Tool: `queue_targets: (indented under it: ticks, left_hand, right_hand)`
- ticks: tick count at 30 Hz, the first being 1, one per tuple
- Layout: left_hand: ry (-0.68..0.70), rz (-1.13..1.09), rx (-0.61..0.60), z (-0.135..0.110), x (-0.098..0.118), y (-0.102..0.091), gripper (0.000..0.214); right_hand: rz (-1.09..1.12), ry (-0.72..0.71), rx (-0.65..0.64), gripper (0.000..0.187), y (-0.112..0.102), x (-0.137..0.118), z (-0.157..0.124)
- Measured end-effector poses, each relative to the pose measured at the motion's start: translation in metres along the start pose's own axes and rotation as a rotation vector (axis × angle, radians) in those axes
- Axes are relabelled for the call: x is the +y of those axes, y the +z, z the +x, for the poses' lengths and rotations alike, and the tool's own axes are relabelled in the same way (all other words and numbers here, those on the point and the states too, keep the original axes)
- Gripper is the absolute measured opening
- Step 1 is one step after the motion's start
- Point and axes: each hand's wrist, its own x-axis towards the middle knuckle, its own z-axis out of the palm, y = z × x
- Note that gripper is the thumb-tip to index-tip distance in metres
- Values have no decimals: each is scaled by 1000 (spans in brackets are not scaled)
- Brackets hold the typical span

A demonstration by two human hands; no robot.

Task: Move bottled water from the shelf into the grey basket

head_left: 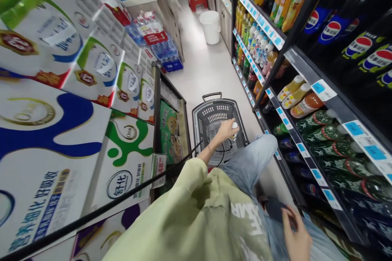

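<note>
1. Gripping a small bottle [234,133] with the left hand [225,130]; fingers are closing round it.
2. Bottle is sitting near frame center, overlapping the gray basket [200,120]; showing a white cap, fingers hiding part of the body.
3. Right hand [297,232] is curling, lower right, beside a dark object [273,209]; can't tell if holding.

1 head-worn camera looks forward and steeply down, close above the person's shirt [196,212], with the basket [218,108] near mid-view beyond it and the floor [200,69] running away ahead between cartons [99,63] on the left and shelves [306,69] on the right.
</note>
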Motion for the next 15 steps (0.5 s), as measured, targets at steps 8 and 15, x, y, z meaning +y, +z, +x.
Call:
queue_targets:
  ticks: [8,15]
  left_hand:
    - [-130,-6,-288,24,-12,109,43]
    - [-354,0,-440,26,-40,166,52]
  right_hand:
    - [57,50,-78,80,9,4,-11]
    - [87,106,-147,79,24,16,-15]
